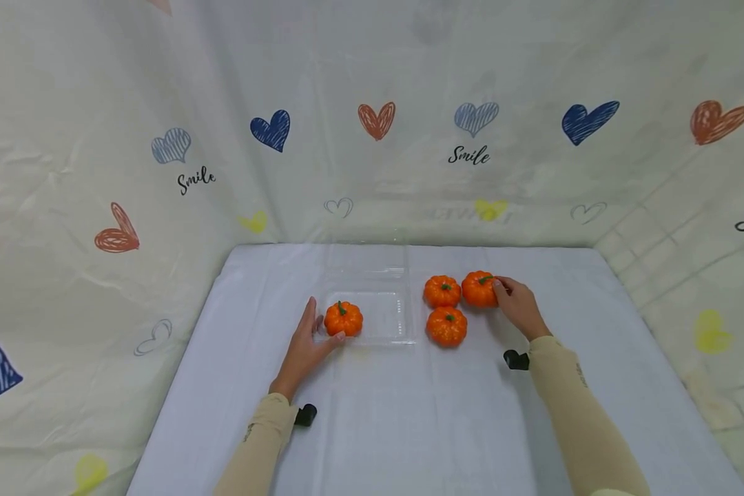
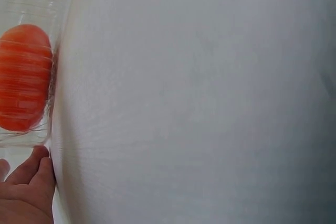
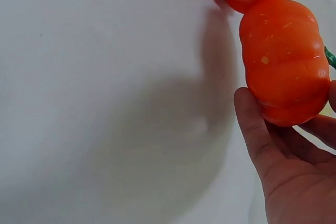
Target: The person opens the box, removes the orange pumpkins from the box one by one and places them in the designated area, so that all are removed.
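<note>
A clear plastic clamshell container (image 1: 384, 342) stands with its lid up at the back, and one small orange pumpkin (image 1: 344, 319) sits in its front left part. My left hand (image 1: 305, 348) is at the container's front left corner, thumb and fingers spread and fairly straight. In the left wrist view, its fingertips (image 2: 40, 152) meet the container's end. My right hand (image 1: 521, 306) grips another small pumpkin (image 1: 479, 289) by its right side. The right wrist view shows the fingers around the end of this pumpkin (image 3: 283, 61), whose green stem points right.
Two more pumpkins lie right of the container, one at the back (image 1: 442, 291) and one nearer me (image 1: 446, 326). The back one is close beside the gripped pumpkin. A white cloth covers the table (image 1: 409, 427); a heart-printed curtain (image 1: 372, 172) hangs behind.
</note>
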Available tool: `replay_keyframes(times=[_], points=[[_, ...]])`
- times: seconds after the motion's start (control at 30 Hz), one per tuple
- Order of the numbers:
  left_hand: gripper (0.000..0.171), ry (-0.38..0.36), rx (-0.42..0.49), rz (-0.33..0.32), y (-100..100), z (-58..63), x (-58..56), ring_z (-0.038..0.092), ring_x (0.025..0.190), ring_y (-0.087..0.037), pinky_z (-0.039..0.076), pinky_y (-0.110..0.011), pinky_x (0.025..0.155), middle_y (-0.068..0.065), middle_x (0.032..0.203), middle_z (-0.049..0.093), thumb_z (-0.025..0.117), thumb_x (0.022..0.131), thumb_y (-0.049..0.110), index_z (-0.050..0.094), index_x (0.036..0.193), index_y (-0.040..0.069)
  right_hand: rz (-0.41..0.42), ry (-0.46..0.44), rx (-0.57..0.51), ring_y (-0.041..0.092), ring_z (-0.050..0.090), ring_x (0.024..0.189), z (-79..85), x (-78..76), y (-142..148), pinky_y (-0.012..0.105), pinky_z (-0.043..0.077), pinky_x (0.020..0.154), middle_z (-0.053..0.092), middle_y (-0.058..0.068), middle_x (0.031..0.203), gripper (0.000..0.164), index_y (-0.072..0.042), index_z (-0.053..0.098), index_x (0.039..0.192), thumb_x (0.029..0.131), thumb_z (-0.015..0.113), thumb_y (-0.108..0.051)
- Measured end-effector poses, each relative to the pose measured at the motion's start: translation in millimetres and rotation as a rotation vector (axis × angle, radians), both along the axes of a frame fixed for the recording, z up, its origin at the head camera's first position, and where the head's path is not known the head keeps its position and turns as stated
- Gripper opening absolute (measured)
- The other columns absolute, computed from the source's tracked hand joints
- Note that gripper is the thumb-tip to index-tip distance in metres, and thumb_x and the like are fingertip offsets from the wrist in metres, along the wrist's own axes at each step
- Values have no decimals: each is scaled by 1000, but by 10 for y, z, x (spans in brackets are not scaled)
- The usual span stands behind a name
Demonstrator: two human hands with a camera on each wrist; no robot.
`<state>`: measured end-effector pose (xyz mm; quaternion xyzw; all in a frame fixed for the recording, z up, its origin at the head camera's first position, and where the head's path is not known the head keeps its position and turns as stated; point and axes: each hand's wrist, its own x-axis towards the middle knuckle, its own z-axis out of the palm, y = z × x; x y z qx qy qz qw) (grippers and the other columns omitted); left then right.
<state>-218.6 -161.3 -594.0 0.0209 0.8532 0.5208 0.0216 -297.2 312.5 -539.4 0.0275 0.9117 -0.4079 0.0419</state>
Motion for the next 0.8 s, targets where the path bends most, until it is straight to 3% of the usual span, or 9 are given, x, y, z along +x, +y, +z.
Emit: replay_keyframes(times=[0.5,0.8], points=[[118,1,-22,8,0,23,-5,46,151,-32,32,-53,123,-5,179,14,80,90,63,10,175,20,-33,-11,-3,49,51,129,-107,16,12,63,43,114,50,37,149,60,15,44,153,118,37,-33],[118,-11,-10,10,3,23,1,44,152,-32,32,-54,123,-4,179,12,81,90,60,9,175,20,-66,-45,-9,49,50,135,-142,17,-50,62,41,116,50,36,151,61,16,44,153,117,34,-33]])
